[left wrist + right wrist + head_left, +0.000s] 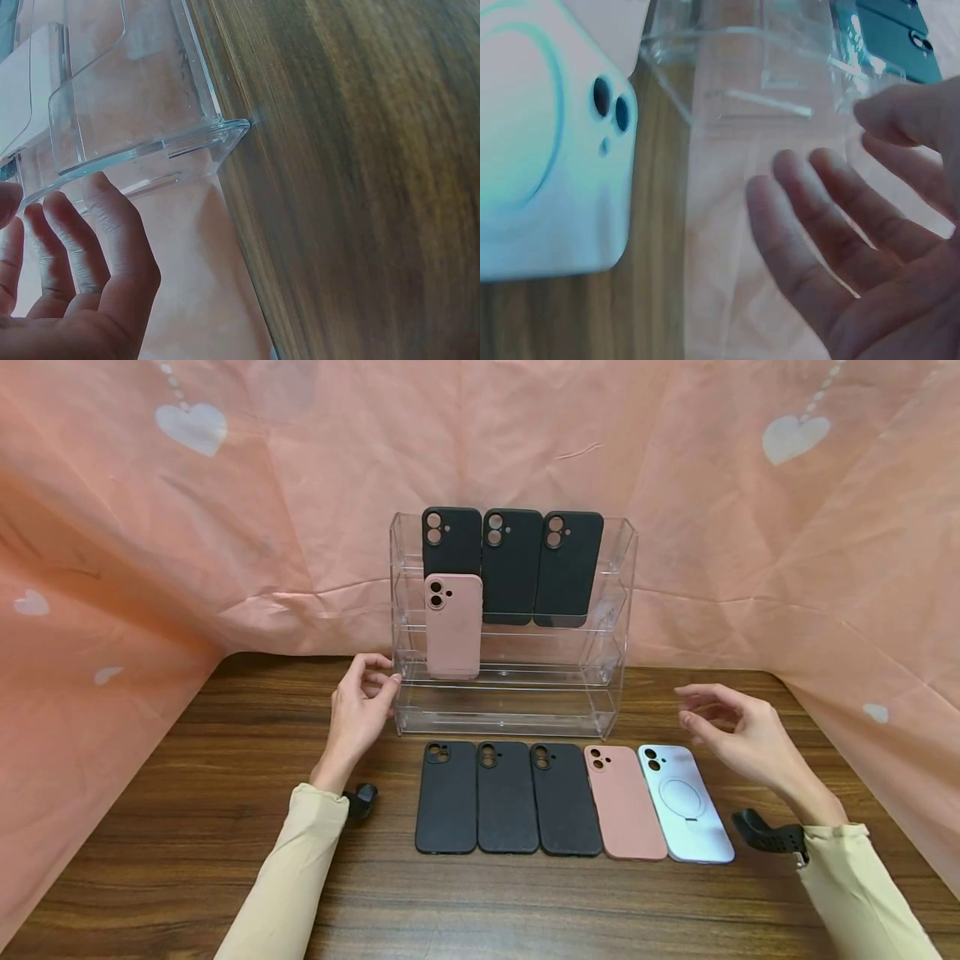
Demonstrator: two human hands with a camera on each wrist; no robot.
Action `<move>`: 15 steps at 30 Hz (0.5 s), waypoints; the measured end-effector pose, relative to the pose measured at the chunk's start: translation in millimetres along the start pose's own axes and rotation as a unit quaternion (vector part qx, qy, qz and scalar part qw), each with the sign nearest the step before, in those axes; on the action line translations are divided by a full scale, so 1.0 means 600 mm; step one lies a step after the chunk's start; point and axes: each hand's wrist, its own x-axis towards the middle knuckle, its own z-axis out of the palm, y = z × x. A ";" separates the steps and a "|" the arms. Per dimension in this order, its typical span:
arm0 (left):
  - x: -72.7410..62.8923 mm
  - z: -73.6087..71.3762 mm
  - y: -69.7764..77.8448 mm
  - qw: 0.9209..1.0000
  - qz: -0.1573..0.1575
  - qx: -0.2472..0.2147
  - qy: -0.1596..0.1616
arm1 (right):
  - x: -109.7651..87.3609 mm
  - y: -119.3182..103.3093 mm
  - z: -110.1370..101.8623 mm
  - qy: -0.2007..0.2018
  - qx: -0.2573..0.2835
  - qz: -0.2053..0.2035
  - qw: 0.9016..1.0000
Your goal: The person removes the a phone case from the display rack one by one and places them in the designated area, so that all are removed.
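Observation:
A clear tiered stand point(501, 725) stands at the back of the table. Three black phone cases point(568, 568) lean in its upper tier, with a pink phone case point(453, 635) in front at the left. My left hand point(360, 706) is at the stand's left side, fingers loosely bent and fingertips at its edge; firm contact cannot be made out. Off the stand's right side, my right hand point(738, 731) hovers with relaxed fingers, holding nothing. Nearest to it lies a light blue phone case point(686, 802) with a ring on its back.
In front of the stand, a row on the wooden table point(225, 860) holds three black cases point(507, 797), another pink case point(626, 802) and the light blue one. Pink cloth point(322, 468) with white hearts hangs behind and at both sides.

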 end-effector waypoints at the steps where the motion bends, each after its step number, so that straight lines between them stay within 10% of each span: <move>1: 0.000 0.000 0.000 1.000 0.000 0.000 0.000 | 0.005 -0.005 0.002 0.009 0.007 -0.004 1.000; 15: -0.001 -0.001 0.000 1.000 -0.003 -0.007 -0.003 | 0.067 -0.065 0.041 0.060 0.087 -0.075 0.992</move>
